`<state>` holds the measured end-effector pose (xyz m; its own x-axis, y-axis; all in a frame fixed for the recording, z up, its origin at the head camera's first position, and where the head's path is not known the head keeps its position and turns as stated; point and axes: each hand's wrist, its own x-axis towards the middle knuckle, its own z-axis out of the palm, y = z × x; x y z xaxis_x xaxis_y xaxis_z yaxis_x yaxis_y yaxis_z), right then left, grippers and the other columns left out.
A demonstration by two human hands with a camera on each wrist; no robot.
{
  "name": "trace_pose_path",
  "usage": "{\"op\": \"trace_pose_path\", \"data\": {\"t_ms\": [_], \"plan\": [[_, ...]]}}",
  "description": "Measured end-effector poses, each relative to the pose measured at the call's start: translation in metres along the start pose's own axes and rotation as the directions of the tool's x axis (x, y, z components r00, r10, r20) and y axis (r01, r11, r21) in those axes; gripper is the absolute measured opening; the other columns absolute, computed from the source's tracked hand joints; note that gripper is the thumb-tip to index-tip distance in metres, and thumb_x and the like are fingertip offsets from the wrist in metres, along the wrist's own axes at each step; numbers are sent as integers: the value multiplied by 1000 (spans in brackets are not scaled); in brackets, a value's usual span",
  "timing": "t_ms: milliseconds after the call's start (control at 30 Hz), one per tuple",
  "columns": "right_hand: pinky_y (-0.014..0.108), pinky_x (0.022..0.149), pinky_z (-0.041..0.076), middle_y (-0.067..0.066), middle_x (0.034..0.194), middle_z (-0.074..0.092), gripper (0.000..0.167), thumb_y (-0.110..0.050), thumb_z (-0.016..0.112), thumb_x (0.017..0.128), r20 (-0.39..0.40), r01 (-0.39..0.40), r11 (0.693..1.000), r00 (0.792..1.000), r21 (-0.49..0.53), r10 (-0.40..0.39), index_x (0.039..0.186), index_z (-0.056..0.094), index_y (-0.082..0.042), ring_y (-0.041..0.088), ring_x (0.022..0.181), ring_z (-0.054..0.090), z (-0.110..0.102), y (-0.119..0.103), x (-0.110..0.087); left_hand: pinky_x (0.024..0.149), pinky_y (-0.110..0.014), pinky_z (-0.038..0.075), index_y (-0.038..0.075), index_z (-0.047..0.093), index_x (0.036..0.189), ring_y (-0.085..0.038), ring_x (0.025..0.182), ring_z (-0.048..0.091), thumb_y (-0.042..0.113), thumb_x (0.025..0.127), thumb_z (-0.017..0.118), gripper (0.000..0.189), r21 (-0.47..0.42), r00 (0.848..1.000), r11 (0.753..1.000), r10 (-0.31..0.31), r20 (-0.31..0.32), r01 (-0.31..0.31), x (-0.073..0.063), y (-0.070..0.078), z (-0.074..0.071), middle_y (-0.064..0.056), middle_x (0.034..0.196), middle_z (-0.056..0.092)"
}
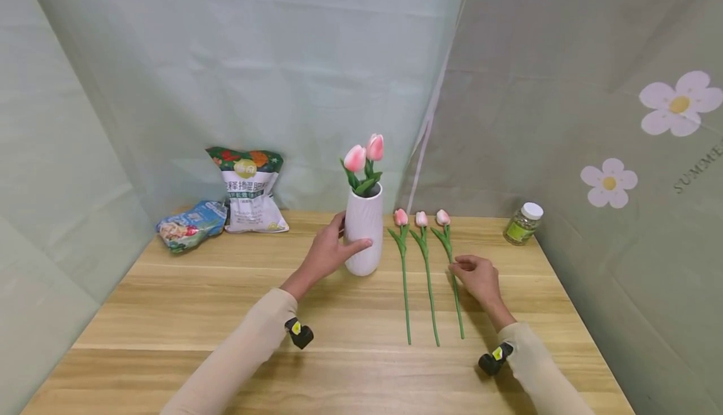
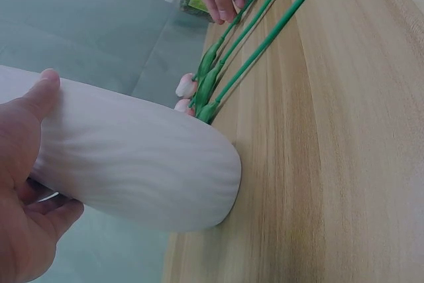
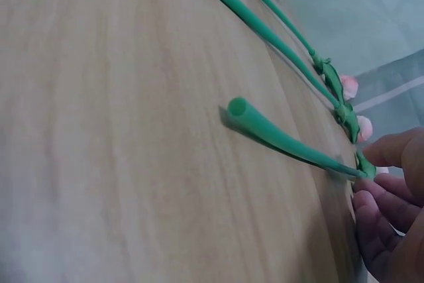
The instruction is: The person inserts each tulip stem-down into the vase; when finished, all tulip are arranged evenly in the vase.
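- Head view: the left hand (image 1: 329,252) grips the white vase (image 1: 366,223), thumb across its front and fingers round the far side; the vase is upright near the middle of the wooden table (image 1: 350,365).
- Two pink tulips (image 1: 355,158) stand in the vase, blossoms and leaves above the rim.
- The right hand (image 1: 479,275) has its fingertips at the stem of the rightmost tulip (image 1: 456,296), which lies on the table with its blossom toward the back. Thumb and fingers are bent about the stem; I cannot tell whether they pinch it firmly.
- Between that stem and the vase lie the middle tulip (image 1: 431,292) and the left tulip (image 1: 405,292), roughly parallel and apart along their stems; both are in the direct way from the right hand to the vase.
- At the back left corner, a white and green bag (image 1: 250,195) stands upright, a blue packet (image 1: 194,223) lying just beside it, both well apart from the vase.
- Near the back right corner, a jar (image 1: 523,223) with a white lid stands beyond the right hand, clear of the tulips.
- Pale cloth (image 1: 254,57) hangs behind the table; the right side carries printed white flowers (image 1: 609,183).
- In the left wrist view, the vase hides part of the lying blossoms.
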<state>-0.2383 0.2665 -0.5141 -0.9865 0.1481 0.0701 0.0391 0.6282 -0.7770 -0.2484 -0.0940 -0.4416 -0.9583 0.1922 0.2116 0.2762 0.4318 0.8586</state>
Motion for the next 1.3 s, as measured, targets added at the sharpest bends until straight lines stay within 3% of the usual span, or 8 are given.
{"op": "trace_pose_path", "data": {"t_ms": [167,400,567,700,1067,1300], "plan": [[40,83,58,10,98,78,31,-24,79,89,-19,-2,1000,1000,-22,1,112,77,-3,28,92,75,3,1,4,111,-50,47,3,38,154,-32,136,53,47,86,81,92,2,1000,1000,8,-3,-8,0,-2,1,-19,149,53],[30,69,52,8,90,78,25,-21,81,87,-34,-10,999,999,-47,8,104,78,-3,19,78,70,4,0,8,111,-51,47,3,38,154,-32,135,54,46,87,81,91,2,1000,1000,13,-3,-13,0,-1,1,-19,148,53],[24,58,53,8,86,77,25,-18,79,87,-11,-67,998,998,17,68,105,77,0,9,64,67,2,1,12,111,-51,46,2,37,154,-33,136,53,45,87,81,91,2,1000,1000,16,1,-16,0,0,1,-20,149,52],[22,53,54,7,86,76,27,-16,77,88,26,-116,991,993,71,115,109,76,1,10,58,66,-2,1,14,111,-50,47,3,37,154,-32,136,53,46,87,81,91,11,1000,1000,11,-4,-11,1,-1,2,-19,149,52],[21,63,58,15,100,75,29,-16,75,91,134,-191,976,975,104,177,110,74,6,8,68,67,-11,-7,13,111,-49,47,3,37,154,-32,136,53,47,87,81,92,8,1000,1000,9,-2,-9,1,-1,1,-19,150,52],[27,66,60,17,101,74,28,-14,69,95,143,-132,986,983,105,117,113,70,7,15,73,69,-19,-17,9,110,-50,48,4,37,155,-32,136,54,50,86,81,94,7,1000,1000,0,-5,0,-1,-1,0,-18,149,52]]}}
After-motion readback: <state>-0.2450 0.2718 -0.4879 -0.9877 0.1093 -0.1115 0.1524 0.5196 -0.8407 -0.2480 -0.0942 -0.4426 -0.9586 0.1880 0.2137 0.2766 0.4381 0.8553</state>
